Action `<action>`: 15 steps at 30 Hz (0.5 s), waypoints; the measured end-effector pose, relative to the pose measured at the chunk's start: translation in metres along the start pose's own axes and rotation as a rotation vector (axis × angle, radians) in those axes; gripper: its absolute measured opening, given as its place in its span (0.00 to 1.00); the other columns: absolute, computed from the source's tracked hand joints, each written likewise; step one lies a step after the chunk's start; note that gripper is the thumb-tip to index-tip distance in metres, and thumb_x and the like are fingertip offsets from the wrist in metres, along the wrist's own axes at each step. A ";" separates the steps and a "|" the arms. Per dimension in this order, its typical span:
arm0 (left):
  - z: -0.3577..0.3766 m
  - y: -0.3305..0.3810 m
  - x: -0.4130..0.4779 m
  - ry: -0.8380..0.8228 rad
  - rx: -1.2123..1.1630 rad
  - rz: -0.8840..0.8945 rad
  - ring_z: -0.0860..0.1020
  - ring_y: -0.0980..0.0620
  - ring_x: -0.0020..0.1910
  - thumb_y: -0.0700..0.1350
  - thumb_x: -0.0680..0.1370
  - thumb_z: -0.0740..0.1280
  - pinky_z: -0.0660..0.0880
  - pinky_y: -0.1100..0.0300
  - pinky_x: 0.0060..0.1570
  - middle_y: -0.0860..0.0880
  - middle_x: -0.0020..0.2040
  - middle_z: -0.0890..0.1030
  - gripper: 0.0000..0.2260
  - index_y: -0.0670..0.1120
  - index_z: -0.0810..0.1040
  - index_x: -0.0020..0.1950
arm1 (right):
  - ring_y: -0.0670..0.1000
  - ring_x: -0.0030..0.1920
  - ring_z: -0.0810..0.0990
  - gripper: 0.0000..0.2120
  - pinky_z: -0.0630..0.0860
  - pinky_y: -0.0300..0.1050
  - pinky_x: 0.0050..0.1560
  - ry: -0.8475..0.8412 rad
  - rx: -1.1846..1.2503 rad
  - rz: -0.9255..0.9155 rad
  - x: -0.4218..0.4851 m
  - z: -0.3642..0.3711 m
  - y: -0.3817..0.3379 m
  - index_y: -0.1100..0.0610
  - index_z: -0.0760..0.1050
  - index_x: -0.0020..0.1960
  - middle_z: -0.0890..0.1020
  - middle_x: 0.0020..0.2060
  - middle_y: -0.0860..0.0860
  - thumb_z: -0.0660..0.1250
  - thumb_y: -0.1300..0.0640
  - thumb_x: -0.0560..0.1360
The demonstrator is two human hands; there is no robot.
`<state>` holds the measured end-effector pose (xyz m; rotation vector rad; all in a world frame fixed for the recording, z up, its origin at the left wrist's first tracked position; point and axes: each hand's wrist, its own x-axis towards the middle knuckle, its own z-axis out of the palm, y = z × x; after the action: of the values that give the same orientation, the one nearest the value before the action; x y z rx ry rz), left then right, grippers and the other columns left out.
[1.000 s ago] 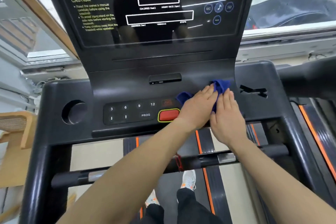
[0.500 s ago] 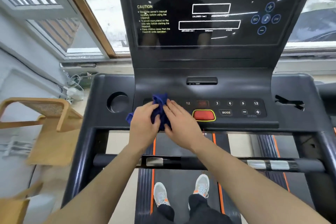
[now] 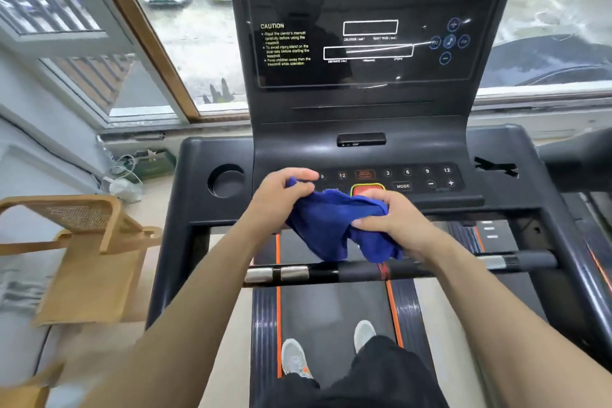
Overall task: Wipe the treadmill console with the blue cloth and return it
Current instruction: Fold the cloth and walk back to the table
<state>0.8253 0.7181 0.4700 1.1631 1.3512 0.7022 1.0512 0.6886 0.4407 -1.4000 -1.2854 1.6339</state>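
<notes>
Both hands hold the cloth [image 3: 334, 225] between them, lifted off the console [image 3: 364, 156] and hanging in front of its lower edge. The left hand [image 3: 281, 195] pinches the cloth's upper left corner, fingers curled round it, in front of the left buttons of the keypad [image 3: 417, 177]. The right hand [image 3: 394, 219] grips the bunched right part of the cloth, fingers closed over the fabric, just below the red button [image 3: 366, 190], which it partly hides. The cloth sags between the two hands, and two loose folds hang down to the handlebar [image 3: 364, 272]; whether they touch it cannot be told.

On the keypad the numbers 12, 3, 6, 9, 12, a MODE key and minus and plus keys show to the right of the hands. Above it sits a small dark slot [image 3: 361, 139], and higher up the glossy screen [image 3: 367, 16] with white outlined boxes and a CAUTION text. A round cup holder [image 3: 227, 180] lies in the console's left wing, well left of the left hand.

Below, the person's feet in grey shoes [image 3: 294, 358] stand on the belt [image 3: 331, 305], between orange stripes. A wooden chair [image 3: 89, 242] stands left of the treadmill, and a window [image 3: 185, 26] behind shows parked cars
</notes>
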 end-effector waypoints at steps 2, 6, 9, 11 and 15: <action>-0.013 0.002 -0.010 0.078 0.239 0.112 0.81 0.52 0.47 0.43 0.80 0.65 0.78 0.56 0.44 0.51 0.48 0.84 0.10 0.55 0.84 0.46 | 0.47 0.35 0.77 0.16 0.73 0.38 0.35 -0.090 -0.023 -0.020 -0.004 -0.001 -0.010 0.66 0.78 0.51 0.79 0.36 0.51 0.75 0.58 0.67; -0.025 0.009 -0.036 0.289 0.553 0.216 0.78 0.56 0.49 0.47 0.81 0.65 0.69 0.67 0.45 0.57 0.45 0.82 0.08 0.51 0.83 0.45 | 0.51 0.38 0.79 0.07 0.74 0.40 0.38 -0.257 -0.106 -0.010 -0.001 -0.002 -0.027 0.57 0.80 0.45 0.81 0.38 0.51 0.74 0.55 0.70; -0.023 0.007 -0.059 0.541 0.609 0.194 0.77 0.55 0.45 0.50 0.80 0.65 0.68 0.61 0.47 0.56 0.43 0.81 0.08 0.50 0.82 0.45 | 0.51 0.42 0.81 0.10 0.77 0.49 0.47 -0.309 -0.228 -0.061 0.011 0.004 -0.032 0.54 0.80 0.50 0.84 0.43 0.54 0.74 0.53 0.70; -0.021 0.004 -0.079 0.700 0.528 0.150 0.76 0.57 0.43 0.51 0.80 0.65 0.68 0.60 0.46 0.58 0.40 0.80 0.08 0.51 0.82 0.45 | 0.51 0.41 0.79 0.11 0.75 0.50 0.47 -0.332 -0.303 -0.110 0.016 0.009 -0.033 0.50 0.78 0.51 0.82 0.42 0.58 0.72 0.55 0.69; -0.011 -0.002 -0.128 0.932 0.363 0.098 0.75 0.61 0.39 0.50 0.81 0.65 0.67 0.66 0.41 0.57 0.39 0.80 0.10 0.49 0.82 0.44 | 0.48 0.32 0.73 0.12 0.69 0.42 0.36 -0.386 -0.406 -0.193 0.020 0.014 -0.031 0.55 0.75 0.48 0.79 0.34 0.50 0.65 0.70 0.71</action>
<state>0.7948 0.6022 0.5167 1.2338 2.2783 1.1837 1.0289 0.7129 0.4622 -1.1605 -2.0007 1.6187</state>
